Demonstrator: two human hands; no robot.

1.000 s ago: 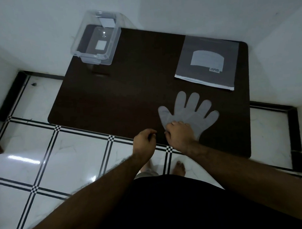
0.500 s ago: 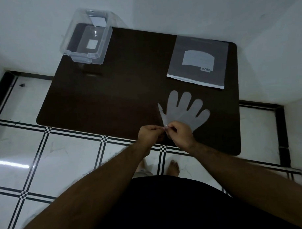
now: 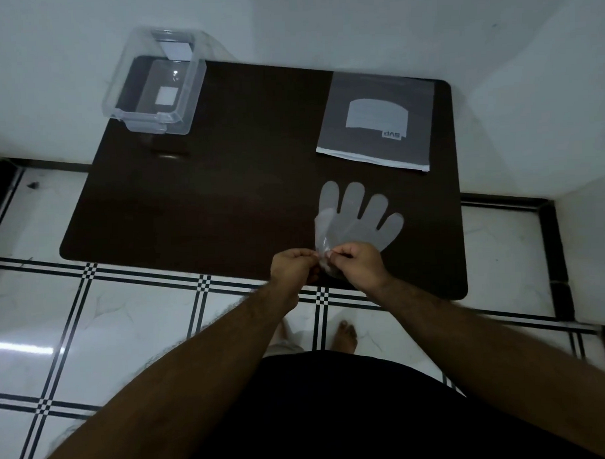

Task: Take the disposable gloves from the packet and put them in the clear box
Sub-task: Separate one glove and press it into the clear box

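Note:
A translucent disposable glove (image 3: pixel 359 220) lies on the dark table (image 3: pixel 224 197), fingers pointing away from me. Its thumb side is curled up off the surface. My left hand (image 3: pixel 292 267) and my right hand (image 3: pixel 359 267) meet at the glove's cuff near the table's front edge, each pinching the thin plastic. The grey glove packet (image 3: pixel 376 120) lies flat at the back right. The clear box (image 3: pixel 155 83) stands open at the back left corner, with only a white label showing inside.
The table stands in a corner between white walls. White floor tiles with black checker lines run in front of it, and my bare feet (image 3: pixel 346 334) show below the table's front edge.
My left hand came across to the glove's cuff and pinched it beside my right hand. The glove's thumb edge has lifted and folded over.

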